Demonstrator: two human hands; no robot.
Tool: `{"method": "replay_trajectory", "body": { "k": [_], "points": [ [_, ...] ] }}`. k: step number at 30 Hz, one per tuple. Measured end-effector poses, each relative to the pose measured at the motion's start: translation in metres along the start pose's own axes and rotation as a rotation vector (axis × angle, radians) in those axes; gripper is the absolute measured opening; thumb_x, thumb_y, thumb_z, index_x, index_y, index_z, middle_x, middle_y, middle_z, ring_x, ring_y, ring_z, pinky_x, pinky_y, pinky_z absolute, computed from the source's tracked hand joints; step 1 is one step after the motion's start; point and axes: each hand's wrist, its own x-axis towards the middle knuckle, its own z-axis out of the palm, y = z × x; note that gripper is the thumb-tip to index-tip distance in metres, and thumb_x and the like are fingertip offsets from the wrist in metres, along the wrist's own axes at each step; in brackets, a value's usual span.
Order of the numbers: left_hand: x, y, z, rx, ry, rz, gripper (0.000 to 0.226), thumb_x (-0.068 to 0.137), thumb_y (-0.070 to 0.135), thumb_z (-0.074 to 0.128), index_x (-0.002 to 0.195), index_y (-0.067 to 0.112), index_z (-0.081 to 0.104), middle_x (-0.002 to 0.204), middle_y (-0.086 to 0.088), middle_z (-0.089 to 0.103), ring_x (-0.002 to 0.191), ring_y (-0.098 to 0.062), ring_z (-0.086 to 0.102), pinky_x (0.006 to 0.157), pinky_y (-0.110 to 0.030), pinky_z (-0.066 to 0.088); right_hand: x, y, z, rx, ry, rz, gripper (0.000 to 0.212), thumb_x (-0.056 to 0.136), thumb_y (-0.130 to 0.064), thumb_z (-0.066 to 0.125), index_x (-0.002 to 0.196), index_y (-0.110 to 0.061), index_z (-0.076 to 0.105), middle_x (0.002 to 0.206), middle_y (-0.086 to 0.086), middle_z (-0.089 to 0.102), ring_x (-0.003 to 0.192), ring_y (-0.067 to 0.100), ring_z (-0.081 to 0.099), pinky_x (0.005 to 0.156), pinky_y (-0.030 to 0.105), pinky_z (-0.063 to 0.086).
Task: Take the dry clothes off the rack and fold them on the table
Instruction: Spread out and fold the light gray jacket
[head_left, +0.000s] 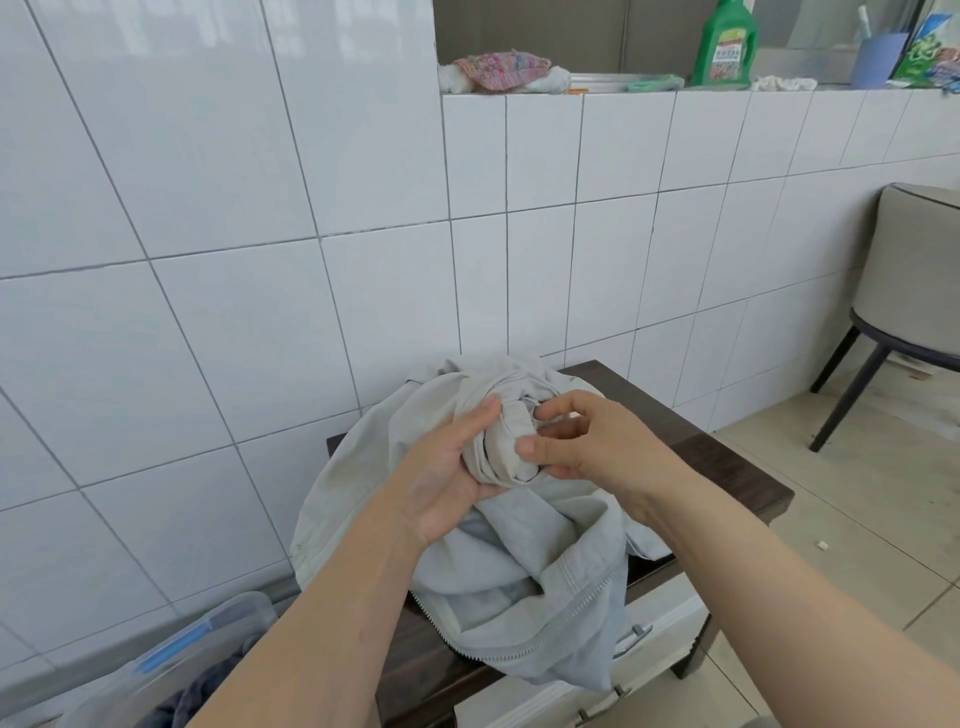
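White glossy wall tiles (208, 208) back a dark brown wooden table (727, 457). At near left, a clear plastic storage box (156, 670) holds dark blue cloth. On the table lies a crumpled pale grey zip-up jacket (519, 571); the left hand (447, 467) grips a bunched sleeve of it, fingers curled, and the right hand (587, 441) pinches the sleeve's cuff. On the far ledge stand a green detergent bottle (727, 47) and a blue plastic cup (878, 60). A grey chair (919, 270) stands far right.
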Motion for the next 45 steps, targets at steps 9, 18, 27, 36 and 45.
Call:
{"method": "replay_trajectory", "body": {
  "k": [9, 18, 27, 36, 45],
  "points": [
    [0.005, 0.006, 0.004, 0.072, 0.060, -0.043, 0.060, 0.080, 0.054, 0.054, 0.124, 0.014, 0.062, 0.121, -0.005, 0.067, 0.115, -0.022, 0.062, 0.101, -0.045, 0.047, 0.010, 0.005, 0.003, 0.188, 0.131, 0.177, 0.018, 0.082, 0.011, 0.058, 0.082, -0.007, 0.058, 0.057, 0.004, 0.055, 0.041, 0.008, 0.050, 0.042, 0.018, 0.041],
    [0.021, 0.014, -0.035, 0.112, 0.510, 0.212, 0.010, 0.086, -0.005, 0.063, 0.080, 0.000, 0.069, 0.068, -0.003, 0.072, 0.074, -0.019, 0.065, 0.065, -0.019, 0.058, 0.016, -0.016, -0.043, 0.656, 0.102, -0.105, 0.021, 0.075, 0.013, 0.055, 0.089, -0.001, 0.063, 0.076, 0.008, 0.067, 0.066, 0.016, 0.062, 0.064, 0.024, 0.054],
    [0.020, 0.030, -0.036, 0.194, 0.605, 0.140, 0.064, 0.056, 0.016, 0.084, 0.112, -0.001, 0.058, 0.110, -0.009, 0.061, 0.100, -0.022, 0.058, 0.085, -0.032, 0.047, 0.001, -0.025, -0.061, 0.625, 0.564, -0.327, 0.016, 0.090, 0.004, 0.049, 0.094, -0.005, 0.062, 0.065, 0.000, 0.064, 0.053, 0.008, 0.056, 0.052, 0.018, 0.048],
    [0.011, 0.033, 0.013, 1.060, 0.429, 0.498, 0.034, 0.081, 0.025, 0.071, 0.114, 0.022, 0.064, 0.108, 0.005, 0.069, 0.104, -0.018, 0.063, 0.087, -0.031, 0.047, -0.002, -0.032, -0.015, 0.169, -0.052, -0.309, 0.019, 0.092, -0.010, 0.059, 0.108, -0.014, 0.068, 0.100, 0.001, 0.072, 0.097, 0.014, 0.067, 0.091, 0.030, 0.053],
    [0.009, 0.022, -0.044, 1.677, 0.778, 0.080, 0.123, 0.073, 0.056, 0.072, 0.149, 0.031, -0.022, 0.157, -0.010, -0.026, 0.146, -0.033, -0.017, 0.116, -0.054, 0.002, 0.030, 0.065, -0.011, -0.415, 0.184, 0.248, 0.067, 0.076, -0.015, 0.074, 0.136, -0.010, 0.044, 0.126, 0.010, 0.053, 0.109, 0.024, 0.054, 0.084, 0.032, 0.047]
  ]
}}
